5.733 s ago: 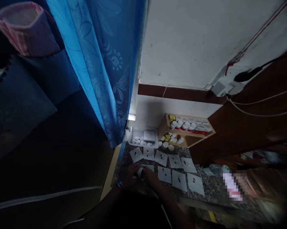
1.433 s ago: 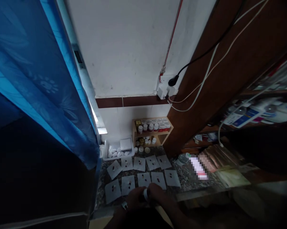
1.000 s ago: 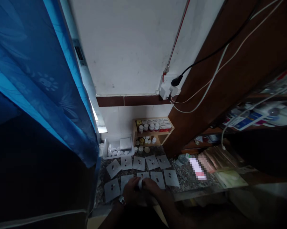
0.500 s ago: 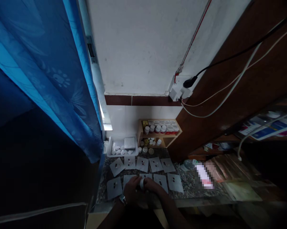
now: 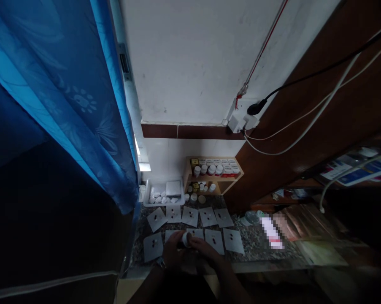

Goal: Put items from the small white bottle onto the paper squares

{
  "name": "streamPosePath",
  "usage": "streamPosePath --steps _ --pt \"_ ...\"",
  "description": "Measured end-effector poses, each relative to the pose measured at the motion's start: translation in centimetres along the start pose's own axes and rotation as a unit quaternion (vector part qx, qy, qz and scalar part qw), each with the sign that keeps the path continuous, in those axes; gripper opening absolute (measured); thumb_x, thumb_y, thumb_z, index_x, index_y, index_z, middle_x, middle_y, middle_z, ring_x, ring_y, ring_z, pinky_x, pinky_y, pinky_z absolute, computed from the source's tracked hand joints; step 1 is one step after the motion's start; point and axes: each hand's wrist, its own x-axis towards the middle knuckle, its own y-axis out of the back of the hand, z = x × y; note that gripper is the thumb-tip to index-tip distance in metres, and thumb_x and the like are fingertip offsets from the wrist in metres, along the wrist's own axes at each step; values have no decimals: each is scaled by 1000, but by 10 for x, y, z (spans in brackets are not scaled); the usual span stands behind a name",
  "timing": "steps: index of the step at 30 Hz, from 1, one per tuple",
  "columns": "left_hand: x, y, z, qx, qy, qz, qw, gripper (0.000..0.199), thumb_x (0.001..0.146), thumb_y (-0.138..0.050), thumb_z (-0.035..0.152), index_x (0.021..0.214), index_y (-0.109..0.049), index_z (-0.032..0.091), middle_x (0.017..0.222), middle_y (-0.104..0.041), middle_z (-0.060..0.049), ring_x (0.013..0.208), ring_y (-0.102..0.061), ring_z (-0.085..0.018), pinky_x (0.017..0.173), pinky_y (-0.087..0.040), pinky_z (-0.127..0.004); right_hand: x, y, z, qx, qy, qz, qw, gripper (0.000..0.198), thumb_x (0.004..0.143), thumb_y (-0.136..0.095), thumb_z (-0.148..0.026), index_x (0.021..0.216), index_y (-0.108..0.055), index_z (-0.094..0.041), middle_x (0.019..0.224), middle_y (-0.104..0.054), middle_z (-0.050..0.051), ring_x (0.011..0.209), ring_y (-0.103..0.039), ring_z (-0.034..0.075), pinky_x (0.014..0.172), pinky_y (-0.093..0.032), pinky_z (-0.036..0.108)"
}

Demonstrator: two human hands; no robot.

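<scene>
Above the front row of paper squares, a small white pill bottle (image 5: 186, 239) is between my two hands. My left hand (image 5: 174, 250) wraps round it from the left, a wristwatch on that wrist. From the other side, the fingers of my right hand (image 5: 205, 248) close against the bottle; poor light hides their exact grip. White paper squares (image 5: 233, 247) lie in two rows on the speckled counter, with small dark and light pills on them. My hands partly cover the squares in the middle of the front row.
Behind the papers, a white plastic tray (image 5: 147, 199) holds small white packets. Beside it, a wooden shelf (image 5: 230, 179) carries bottles and boxes, with more white bottles in front. A blue curtain (image 5: 92, 114) hangs left. Cables (image 5: 299, 141) droop from the wall socket; folders (image 5: 313, 221) lie right.
The white bottle between my hands has turned slightly and its round top now faces more upward. My right fingers have shifted a little on it. The camera view has moved slightly.
</scene>
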Motion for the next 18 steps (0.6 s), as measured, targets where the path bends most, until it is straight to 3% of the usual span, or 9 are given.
streamPosePath --steps 4,8,10,15,18 --pt "2 3 1 25 -27 -18 999 55 68 -61 27 122 -51 20 119 -57 -11 110 -52 -27 93 -44 -42 -1 -5 -2 -17 14 -9 1000 32 70 -48 -39 81 -66 -14 82 -64 5 78 -55 18 77 -42 32" --pt "3 2 5 63 -48 -32 996 56 68 -59 24 123 -50 22 122 -55 -11 113 -49 -27 93 -44 -42 0 -12 -7 -151 19 69 986 31 71 -40 -25 86 -66 -15 91 -66 7 85 -55 19 80 -41 31" --pt "2 0 5 70 -53 -35 996 55 69 -58 24 123 -50 22 122 -55 -11 113 -50 -27 92 -45 -41 -2 -12 -12 -220 1 68 973 33 68 -40 -19 87 -66 -15 93 -67 8 84 -55 19 77 -41 28" --pt "-10 -10 2 58 -44 -33 997 55 69 -63 32 121 -51 22 114 -59 -10 104 -56 -25 88 -48 -37 -2 -2 -16 -264 -76 -31 961 24 57 -46 -11 67 -68 -13 64 -64 0 58 -51 12 55 -37 20" --pt "-15 -16 0 63 -39 -22 997 53 68 -65 32 119 -53 20 112 -60 -10 102 -57 -25 88 -48 -37 2 0 -10 -289 -107 -19 951 20 54 -50 -10 61 -68 -13 52 -59 -3 50 -46 9 49 -32 18"
